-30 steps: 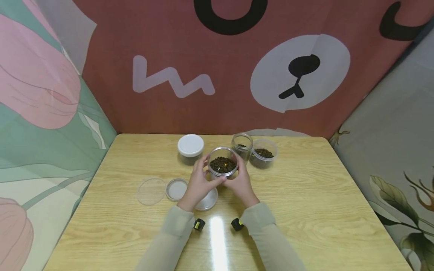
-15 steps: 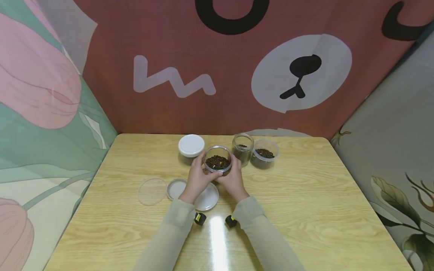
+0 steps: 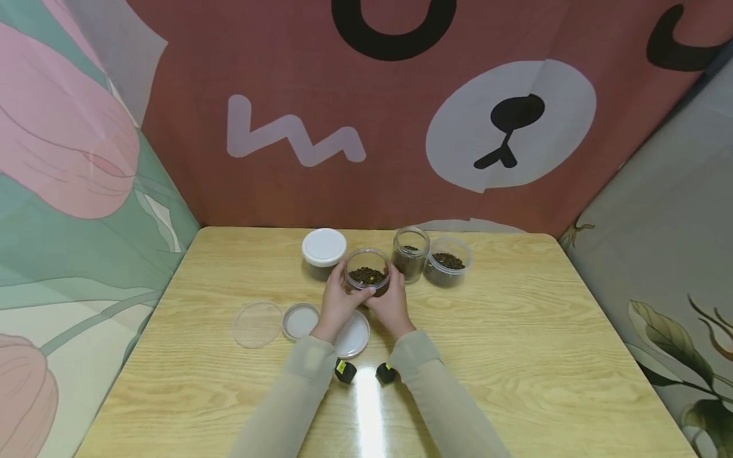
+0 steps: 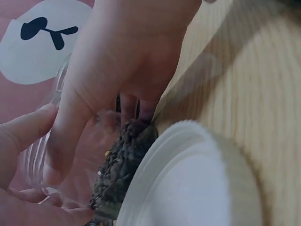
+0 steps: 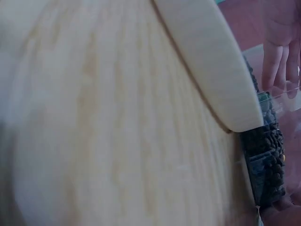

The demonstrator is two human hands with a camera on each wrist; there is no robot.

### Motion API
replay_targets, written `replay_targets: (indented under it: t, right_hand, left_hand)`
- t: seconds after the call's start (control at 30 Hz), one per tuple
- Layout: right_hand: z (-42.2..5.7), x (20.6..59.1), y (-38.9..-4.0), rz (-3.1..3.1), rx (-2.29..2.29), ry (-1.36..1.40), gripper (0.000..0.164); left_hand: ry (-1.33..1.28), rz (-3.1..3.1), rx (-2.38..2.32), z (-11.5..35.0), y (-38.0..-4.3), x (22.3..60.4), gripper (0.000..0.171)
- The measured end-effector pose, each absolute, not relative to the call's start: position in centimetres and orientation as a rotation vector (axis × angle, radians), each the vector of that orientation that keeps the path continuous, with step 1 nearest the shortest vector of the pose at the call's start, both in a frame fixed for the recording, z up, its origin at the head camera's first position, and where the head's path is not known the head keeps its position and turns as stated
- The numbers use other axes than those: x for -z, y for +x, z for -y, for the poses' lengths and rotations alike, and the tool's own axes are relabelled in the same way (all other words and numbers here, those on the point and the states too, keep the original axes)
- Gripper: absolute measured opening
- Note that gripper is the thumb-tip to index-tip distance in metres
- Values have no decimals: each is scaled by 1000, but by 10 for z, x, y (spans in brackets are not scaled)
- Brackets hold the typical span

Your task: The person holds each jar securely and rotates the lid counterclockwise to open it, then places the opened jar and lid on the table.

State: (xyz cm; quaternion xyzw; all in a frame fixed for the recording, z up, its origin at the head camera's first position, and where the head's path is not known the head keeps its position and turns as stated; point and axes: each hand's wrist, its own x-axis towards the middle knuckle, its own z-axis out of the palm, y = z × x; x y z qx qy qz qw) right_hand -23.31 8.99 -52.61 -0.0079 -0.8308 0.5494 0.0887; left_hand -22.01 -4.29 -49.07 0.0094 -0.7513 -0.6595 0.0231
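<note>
My left hand point(image 3: 336, 306) and right hand point(image 3: 394, 308) hold a clear open-topped jar point(image 3: 368, 259) from both sides, thumbs together at its near side. Dark brown pellets point(image 3: 366, 275) with a few yellow and white bits lie in the bottom of this jar. In the left wrist view the right hand point(image 4: 131, 52) shows above and the left hand point(image 4: 23, 188) at lower left, the pellets point(image 4: 124, 162) between them. Close to my left wrist lies a white screw lid point(image 3: 352, 334), inner side up, partly covered by that hand. Whether the jar touches the table is hidden.
Behind the held jar stand a white-lidded jar point(image 3: 324, 248) on the left, and a tall clear jar point(image 3: 411, 267) and a wider tub point(image 3: 449, 275), both holding pellets, on the right. A smaller lid point(image 3: 300, 320) and a thin clear disc point(image 3: 257, 325) lie left on the wooden table point(image 3: 515, 356).
Both hands have carried the jar slightly to the left. The right forearm has come in towards the left one. The other jars and the lids keep their places.
</note>
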Motion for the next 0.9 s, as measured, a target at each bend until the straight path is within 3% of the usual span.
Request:
replay_targets:
  t: [0.47, 0.9]
  right_hand:
    - [-90, 529, -234, 2404, -1674, 31, 109]
    - [-85, 520, -229, 2413, -1553, -82, 100]
  left_hand:
    - [200, 2183, 2015, 25, -218, 494, 88]
    - [377, 2251, 1932, 19, -215, 485, 77]
